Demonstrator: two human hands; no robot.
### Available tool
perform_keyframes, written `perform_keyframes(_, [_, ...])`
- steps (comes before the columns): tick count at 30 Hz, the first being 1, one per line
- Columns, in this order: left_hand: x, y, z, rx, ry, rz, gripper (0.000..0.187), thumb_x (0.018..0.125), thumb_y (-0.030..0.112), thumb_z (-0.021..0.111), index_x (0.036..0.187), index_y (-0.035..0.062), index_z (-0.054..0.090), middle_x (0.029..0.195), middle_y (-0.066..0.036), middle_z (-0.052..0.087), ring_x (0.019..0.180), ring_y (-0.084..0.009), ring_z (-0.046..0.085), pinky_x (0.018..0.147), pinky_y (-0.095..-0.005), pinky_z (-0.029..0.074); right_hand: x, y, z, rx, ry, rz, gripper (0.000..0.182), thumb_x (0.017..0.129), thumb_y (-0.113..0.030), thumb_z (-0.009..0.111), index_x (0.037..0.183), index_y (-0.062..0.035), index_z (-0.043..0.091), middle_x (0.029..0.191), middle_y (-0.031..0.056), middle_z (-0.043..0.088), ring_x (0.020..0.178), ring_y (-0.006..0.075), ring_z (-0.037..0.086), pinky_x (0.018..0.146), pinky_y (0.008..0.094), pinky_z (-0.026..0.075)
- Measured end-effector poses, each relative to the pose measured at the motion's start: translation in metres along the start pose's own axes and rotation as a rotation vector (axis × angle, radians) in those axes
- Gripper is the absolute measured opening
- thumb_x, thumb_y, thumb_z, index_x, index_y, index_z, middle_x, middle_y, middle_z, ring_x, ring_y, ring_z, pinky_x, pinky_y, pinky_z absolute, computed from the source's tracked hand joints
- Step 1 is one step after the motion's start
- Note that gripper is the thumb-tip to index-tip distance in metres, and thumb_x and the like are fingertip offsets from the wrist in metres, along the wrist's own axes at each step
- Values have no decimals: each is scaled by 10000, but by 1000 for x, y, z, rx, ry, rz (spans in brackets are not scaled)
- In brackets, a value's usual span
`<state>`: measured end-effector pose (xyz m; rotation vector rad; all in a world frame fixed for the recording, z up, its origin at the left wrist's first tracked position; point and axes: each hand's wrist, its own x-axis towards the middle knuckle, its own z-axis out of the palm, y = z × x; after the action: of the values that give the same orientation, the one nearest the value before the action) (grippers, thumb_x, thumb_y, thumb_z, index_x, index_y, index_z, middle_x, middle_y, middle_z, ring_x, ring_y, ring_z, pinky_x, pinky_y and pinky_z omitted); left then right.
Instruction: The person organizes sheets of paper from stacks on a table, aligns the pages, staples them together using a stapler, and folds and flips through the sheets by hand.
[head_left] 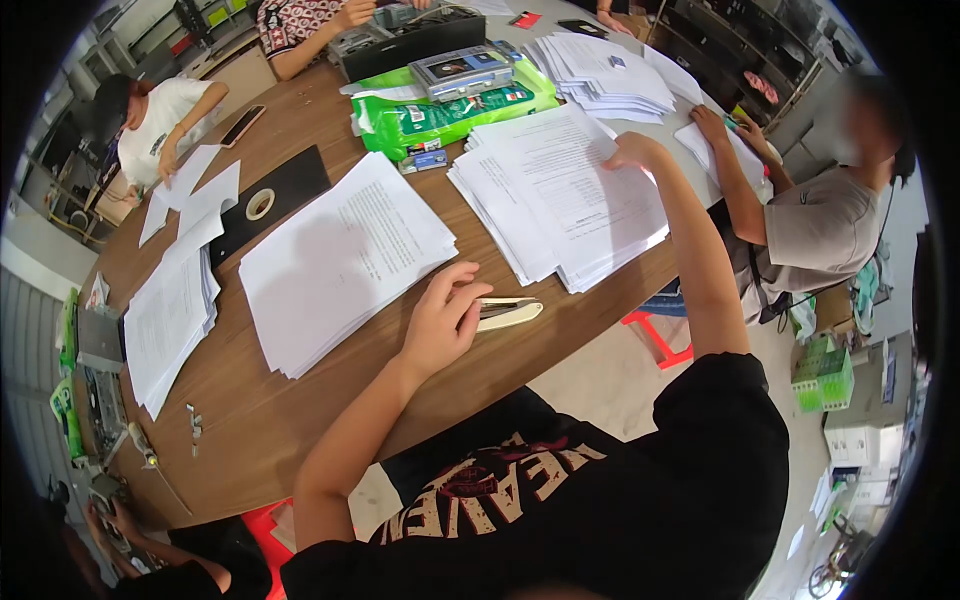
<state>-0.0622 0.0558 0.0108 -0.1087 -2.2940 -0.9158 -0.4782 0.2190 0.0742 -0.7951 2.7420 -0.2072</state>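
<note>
A cream-coloured stapler (512,314) lies near the front edge of the table. My left hand (443,318) has its fingers curled round the stapler's left end, which they hide. Farther right, my right hand (640,153) grips the far right corner of a sheet of paper (570,185) on top of a printed stack. The thumb shows over the sheet; the other fingers are mostly out of sight. Just beyond my left hand lies a second thick stack of printed sheets (345,260).
More papers (170,310) lie at left, by a black folder (290,190) with a tape roll (260,205). Behind the stacks are a green packet (400,120), a clear-lidded case (460,75) and another paper pile (600,70). Co-workers sit around the table, one at right (820,220).
</note>
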Motion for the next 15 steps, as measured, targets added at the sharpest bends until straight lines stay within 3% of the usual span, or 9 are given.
perform_keyframes(2, [-2, -1, -1, -41, 21, 3, 192, 799, -23, 600, 976, 42, 631, 1149, -133, 522, 939, -267, 590, 774, -344, 513, 4, 8, 6, 56, -8, -70, 613, 600, -261, 771, 1155, -42, 634, 1020, 168, 669, 926, 288, 633, 812, 359, 481])
perform_keyframes(4, [-3, -1, -3, -53, 43, -2, 199, 799, -29, 594, 979, 50, 627, 1141, -127, 521, 906, -258, 596, 756, -336, 511, -5, 4, 7, 119, 292, -237, 534, 677, -177, 724, 1172, -25, 594, 1034, 152, 662, 945, 293, 621, 847, 358, 466])
perform_keyframes(5, [-4, -1, -5, -75, 50, -18, 205, 800, -30, 590, 984, 52, 625, 1144, -126, 518, 926, -260, 588, 766, -335, 505, -8, 3, 3, 113, 296, -247, 534, 677, -177, 724, 1172, -25, 594, 1034, 152, 662, 945, 293, 621, 847, 358, 466])
perform_keyframes(7, [-1, 0, -11, -97, 72, -27, 210, 802, -32, 586, 990, 54, 624, 1147, -125, 514, 945, -261, 580, 776, -335, 499, -45, -21, -29, 91, 354, -487, 412, 714, -114, 700, 1097, -32, 572, 1025, 189, 642, 990, 334, 609, 840, 389, 462])
perform_keyframes(10, [18, 11, -43, 14, 198, 56, 288, 774, -1, 635, 1055, 48, 592, 1177, -139, 501, 1023, -293, 551, 849, -361, 464, -124, -74, -81, 25, 426, -519, 309, 742, -85, 681, 1017, -39, 548, 979, 198, 632, 956, 361, 606, 803, 392, 465])
perform_keyframes(12, [35, 29, -73, 36, 369, 29, 510, 708, 12, 689, 1188, 41, 520, 1263, -162, 473, 1129, -295, 496, 897, -375, 434, -169, -100, -104, 42, 519, -728, 268, 759, -67, 669, 993, -39, 541, 905, 181, 629, 889, 370, 607, 751, 392, 466])
perform_keyframes(14, [48, 45, -103, 71, 436, 65, 747, 672, 69, 741, 1335, 28, 400, 1386, -178, 390, 1222, -289, 442, 929, -368, 423, -209, -129, -122, -41, 452, -866, 223, 760, -54, 662, 940, -40, 530, 818, 154, 619, 799, 369, 606, 688, 402, 464])
perform_keyframes(15, [55, 56, -116, 66, 445, 84, 747, 672, 69, 741, 1335, 28, 400, 1386, -178, 390, 1222, -289, 442, 929, -368, 423, -226, -144, -125, -15, 419, -942, 223, 761, -39, 666, 924, -34, 514, 799, 142, 600, 773, 361, 593, 670, 387, 460])
